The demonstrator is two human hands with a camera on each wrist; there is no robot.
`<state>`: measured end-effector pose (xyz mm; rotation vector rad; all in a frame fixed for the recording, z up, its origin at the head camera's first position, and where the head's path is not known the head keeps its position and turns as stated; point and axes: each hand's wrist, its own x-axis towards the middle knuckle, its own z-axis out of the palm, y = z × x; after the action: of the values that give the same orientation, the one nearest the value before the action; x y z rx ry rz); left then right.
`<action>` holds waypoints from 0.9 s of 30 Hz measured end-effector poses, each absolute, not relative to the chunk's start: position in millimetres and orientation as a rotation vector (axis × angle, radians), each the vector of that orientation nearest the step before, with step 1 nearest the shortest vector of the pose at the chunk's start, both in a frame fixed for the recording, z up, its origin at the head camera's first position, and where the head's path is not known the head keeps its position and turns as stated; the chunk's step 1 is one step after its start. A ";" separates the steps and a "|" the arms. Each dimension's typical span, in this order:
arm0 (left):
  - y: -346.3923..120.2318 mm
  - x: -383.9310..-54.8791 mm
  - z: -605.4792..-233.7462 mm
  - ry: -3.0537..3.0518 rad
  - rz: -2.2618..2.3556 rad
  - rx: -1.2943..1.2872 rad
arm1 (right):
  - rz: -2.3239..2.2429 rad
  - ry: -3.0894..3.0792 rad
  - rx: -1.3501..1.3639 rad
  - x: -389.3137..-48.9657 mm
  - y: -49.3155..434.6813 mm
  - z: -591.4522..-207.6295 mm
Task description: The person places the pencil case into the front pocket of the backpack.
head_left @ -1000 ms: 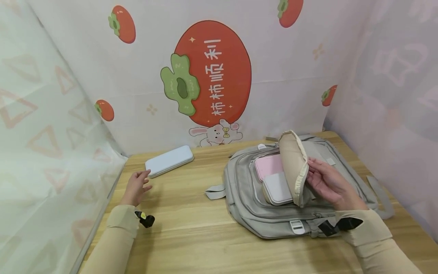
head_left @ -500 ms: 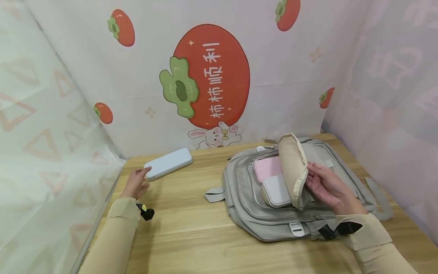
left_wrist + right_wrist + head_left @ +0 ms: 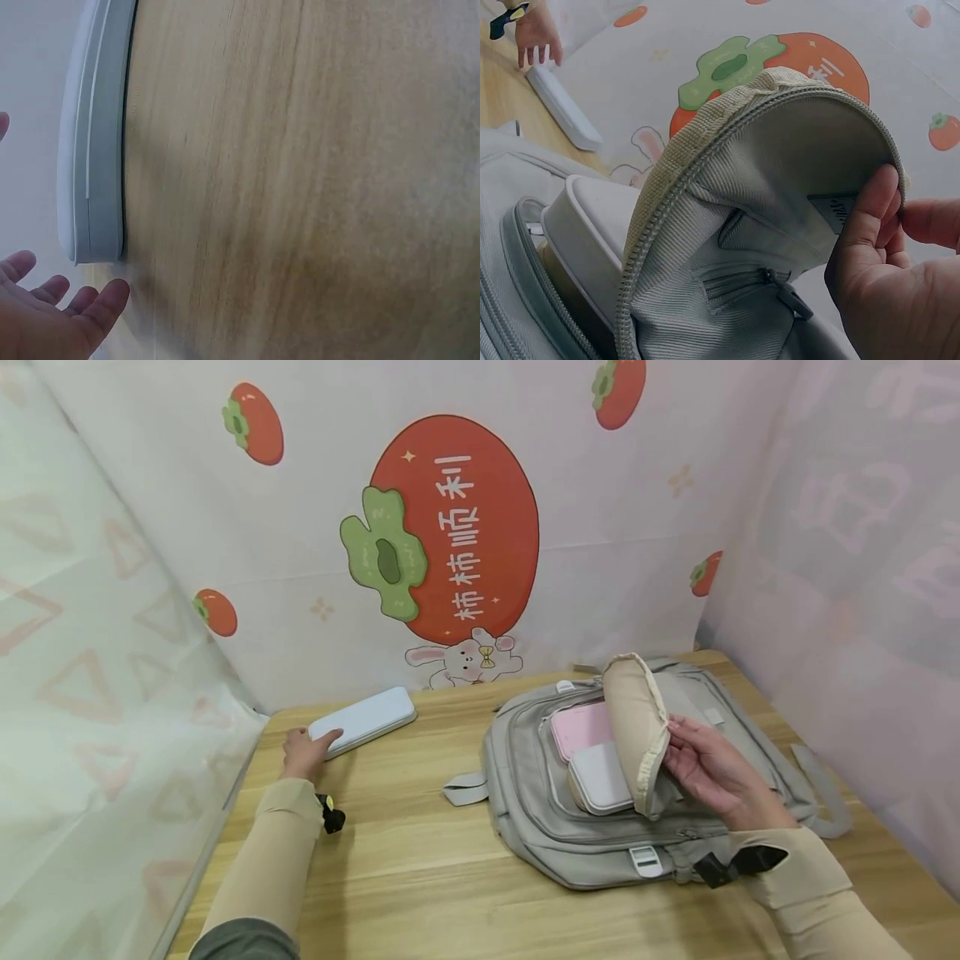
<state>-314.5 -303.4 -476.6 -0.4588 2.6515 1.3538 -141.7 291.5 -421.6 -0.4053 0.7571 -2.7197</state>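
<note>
At the table's back left lies a light blue oblong case (image 3: pixel 363 720), its side also seen in the left wrist view. My left hand (image 3: pixel 305 753) is at the case's near left end, fingers spread and not curled round it; in the left wrist view a small gap shows between fingertips (image 3: pixel 114 294) and case. My right hand (image 3: pixel 708 768) pinches the zippered edge of the backpack's front pocket flap (image 3: pixel 630 727) between thumb and fingers, holding it folded back. Inside the open pocket sit a pink case (image 3: pixel 579 731) and a white case (image 3: pixel 600 781).
The grey backpack (image 3: pixel 525 827) lies flat on the right of the wooden table (image 3: pixel 405 877), with a loop strap (image 3: pixel 467 788) at its left and a strap (image 3: pixel 821 789) at its right. Printed cloth walls stand behind and at both sides.
My left hand has moved forward and in toward the left end of the light blue case, its thumb now over the near edge. The right hand keeps holding the flap. The view shifts slightly.
</note>
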 end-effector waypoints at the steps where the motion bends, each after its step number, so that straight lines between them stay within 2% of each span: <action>1: -302.9 -316.4 -477.5 2.657 1.344 -0.449 | -2.719 0.747 -0.411 -141.7 291.9 -422.8; 10: -303.1 -327.0 -487.3 2.783 1.178 -0.375 | -2.731 0.711 -0.431 -141.0 296.2 -429.1; 22: -303.9 -339.2 -483.2 2.842 0.932 -0.070 | -2.778 0.712 -0.372 -135.7 295.6 -425.5; 27: -309.0 -332.7 -486.9 2.879 0.755 0.008 | -2.769 0.718 -0.385 -138.3 294.7 -424.6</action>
<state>-332.7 -309.0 -486.9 0.0078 2.8790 0.7545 -138.3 294.7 -424.6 -0.3852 0.7176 -2.7690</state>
